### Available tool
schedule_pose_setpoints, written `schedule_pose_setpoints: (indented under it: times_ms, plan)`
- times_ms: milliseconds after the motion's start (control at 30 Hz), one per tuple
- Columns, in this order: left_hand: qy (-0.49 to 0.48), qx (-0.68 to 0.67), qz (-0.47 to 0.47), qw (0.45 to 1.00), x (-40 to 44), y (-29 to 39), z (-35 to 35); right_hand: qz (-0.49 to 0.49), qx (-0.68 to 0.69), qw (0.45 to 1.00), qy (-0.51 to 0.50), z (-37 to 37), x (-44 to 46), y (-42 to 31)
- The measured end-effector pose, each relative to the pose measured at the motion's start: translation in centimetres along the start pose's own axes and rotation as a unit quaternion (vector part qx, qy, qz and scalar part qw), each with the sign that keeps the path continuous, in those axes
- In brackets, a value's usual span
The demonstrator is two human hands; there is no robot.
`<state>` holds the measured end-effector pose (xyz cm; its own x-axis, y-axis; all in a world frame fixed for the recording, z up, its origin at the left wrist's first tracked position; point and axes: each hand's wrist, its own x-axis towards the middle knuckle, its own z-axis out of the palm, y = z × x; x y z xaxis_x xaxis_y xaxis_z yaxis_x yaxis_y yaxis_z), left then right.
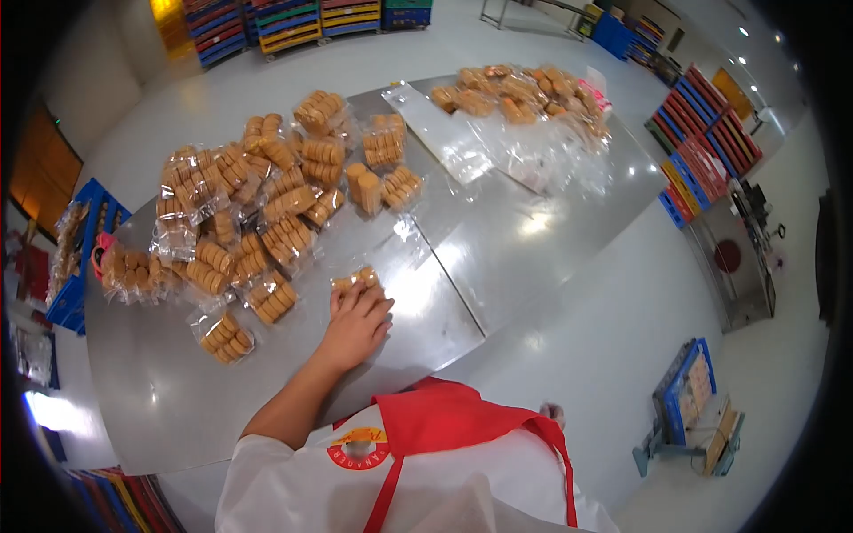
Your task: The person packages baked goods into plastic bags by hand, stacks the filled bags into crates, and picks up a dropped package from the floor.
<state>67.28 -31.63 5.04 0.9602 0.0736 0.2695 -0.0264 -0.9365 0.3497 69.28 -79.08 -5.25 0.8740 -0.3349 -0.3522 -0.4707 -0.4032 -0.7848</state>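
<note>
My left hand (355,324) reaches over the near part of the metal table, its fingers curled down on a small clear packet of round biscuits (354,279). The fingers partly cover this packet. Just beyond it and to the left spreads a large pile of similar packets (289,240), stacked and overlapping. The nearest single packet (227,338) lies at the pile's lower left edge. My right hand does not show.
On the far right part of the steel table (569,231) sit more bagged biscuits (520,93) beside loose clear bags (560,155). Stacked coloured crates (706,124) stand right and behind. A blue crate (71,302) is at left. A seam crosses the tabletop.
</note>
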Motion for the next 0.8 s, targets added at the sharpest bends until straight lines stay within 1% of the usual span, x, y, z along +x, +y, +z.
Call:
schedule_pose_setpoints:
  times_ms: [33, 67, 100, 167, 200, 233, 267, 300, 333, 367, 467, 500, 600, 667, 700, 767, 800]
  plan:
    - [0.037, -0.043, -0.016, 0.998, 0.6, -0.7, 0.4, -0.049, 0.082, 0.995, 0.002, 1.9, 0.9, -3.6]
    - [0.078, -0.084, -0.036, 0.993, 1.3, -1.2, 0.6, -0.191, 0.051, 0.980, -0.010, 3.5, 3.3, -5.4]
    - [0.079, -0.027, -0.019, 0.996, 2.7, -1.0, 0.2, -0.332, 0.022, 0.943, -0.027, 5.1, 5.9, -7.4]
    - [0.074, 0.095, -0.021, 0.992, 6.4, -0.1, -1.7, -0.402, 0.045, 0.906, -0.121, 8.3, 8.7, -15.7]
    - [0.077, 0.140, 0.000, 0.987, 7.4, -0.9, -0.7, -0.434, 0.054, 0.881, -0.181, 9.8, 9.7, -18.7]
    - [0.084, 0.190, 0.013, 0.978, 9.1, -2.3, 0.6, -0.408, 0.114, 0.868, -0.258, 11.9, 11.7, -21.0]
    - [0.071, 0.238, 0.035, 0.968, 10.5, -3.0, 1.1, -0.399, 0.100, 0.859, -0.306, 13.6, 13.3, -23.2]
    - [0.088, 0.220, 0.057, 0.970, 12.0, -3.2, 1.7, -0.391, 0.089, 0.849, -0.345, 15.3, 14.9, -25.8]
    - [0.115, 0.235, 0.100, 0.960, 13.2, -3.2, 1.7, -0.381, 0.081, 0.841, -0.375, 16.7, 15.5, -27.6]
    - [0.131, 0.218, 0.129, 0.958, 14.4, -3.1, 1.8, -0.360, 0.110, 0.827, -0.417, 17.8, 15.7, -29.3]
    - [0.105, 0.179, 0.137, 0.969, 16.7, -0.6, 0.5, -0.424, 0.075, 0.803, -0.412, 24.3, 22.9, -27.6]
    - [0.123, 0.164, 0.105, 0.973, 16.9, 0.5, 0.5, -0.442, 0.073, 0.796, -0.407, 24.5, 23.0, -27.9]
    - [0.109, 0.164, 0.014, 0.980, 16.3, 4.5, -0.6, -0.496, 0.053, 0.772, -0.393, 23.2, 20.6, -29.4]
    - [0.100, 0.128, -0.081, 0.983, 14.7, 6.2, 0.1, -0.545, 0.041, 0.747, -0.377, 22.8, 20.3, -30.1]
    - [0.095, 0.109, -0.122, 0.982, 13.6, 7.0, 0.7, -0.532, 0.039, 0.756, -0.380, 22.5, 19.9, -30.6]
    - [0.114, 0.193, -0.292, 0.930, 11.0, 6.8, 2.3, -0.501, 0.040, 0.777, -0.378, 21.6, 18.5, -31.5]
    - [0.127, 0.193, -0.377, 0.897, 10.0, 7.6, 2.1, -0.507, 0.043, 0.780, -0.365, 21.8, 18.5, -31.4]
